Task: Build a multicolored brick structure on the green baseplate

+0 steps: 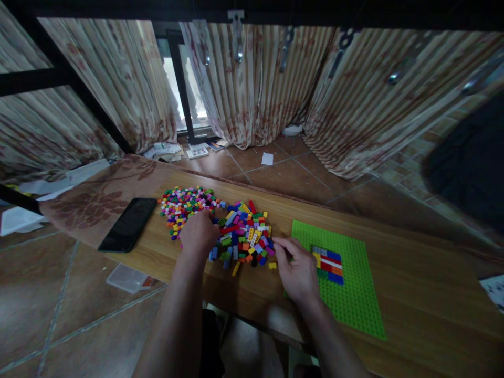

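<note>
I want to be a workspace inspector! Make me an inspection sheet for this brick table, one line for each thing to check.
Surface: wooden table, with brown patterned cloth at its left end.
Building things: small-brick pile beside larger-brick pile; green baseplate carries a multicoloured brick patch.
Clutter: black phone left of the piles; clear plastic box on the floor.
Hands: left hand at the small-brick pile, right hand beside the larger one; cannot tell whether either holds a brick.
Cables: nothing seen.
Surroundings: striped curtains, tiled floor with papers.
</note>
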`<state>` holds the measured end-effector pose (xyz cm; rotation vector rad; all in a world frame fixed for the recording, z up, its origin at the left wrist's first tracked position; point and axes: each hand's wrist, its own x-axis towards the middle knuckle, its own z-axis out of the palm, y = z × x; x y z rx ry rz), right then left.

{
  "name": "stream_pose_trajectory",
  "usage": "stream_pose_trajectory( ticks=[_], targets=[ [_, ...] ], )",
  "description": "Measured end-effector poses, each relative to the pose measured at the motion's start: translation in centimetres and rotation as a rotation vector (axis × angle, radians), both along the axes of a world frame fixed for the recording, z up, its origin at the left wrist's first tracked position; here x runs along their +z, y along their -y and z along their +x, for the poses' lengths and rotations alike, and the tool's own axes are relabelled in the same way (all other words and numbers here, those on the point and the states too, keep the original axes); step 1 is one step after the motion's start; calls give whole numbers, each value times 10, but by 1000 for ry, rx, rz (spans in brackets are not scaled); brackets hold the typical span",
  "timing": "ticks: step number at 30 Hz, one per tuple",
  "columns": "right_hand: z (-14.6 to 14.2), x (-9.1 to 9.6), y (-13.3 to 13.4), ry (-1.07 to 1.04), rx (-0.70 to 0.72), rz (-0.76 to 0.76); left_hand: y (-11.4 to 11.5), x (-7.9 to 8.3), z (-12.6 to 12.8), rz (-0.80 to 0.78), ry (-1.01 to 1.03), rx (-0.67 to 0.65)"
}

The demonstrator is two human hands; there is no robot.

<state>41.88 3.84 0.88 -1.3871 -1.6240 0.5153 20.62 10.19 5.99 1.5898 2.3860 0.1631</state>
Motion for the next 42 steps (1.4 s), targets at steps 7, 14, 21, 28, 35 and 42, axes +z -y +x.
stream_pose_trajectory(
  ticks=[7, 14, 21, 28, 35, 42],
  targets=[
    [-2, 2, 2, -3, -4, -15, -2, 1, -4, 83, 29, 25],
    [-1, 8, 8, -23, 15, 33, 3, 5, 21, 401, 548, -119],
    [11, 12, 16, -47, -146, 95, 22, -5, 78, 339, 1090, -480],
    [42, 16, 13, -168, -176, -17, 36, -16, 115, 306, 1070, -724],
    [78, 17, 19, -352, -151, -98, 39, -25, 139, 290, 1202, -585],
    [147, 14, 25, -558, -608, 21, 38, -30, 151, 312, 947, -562]
  ],
)
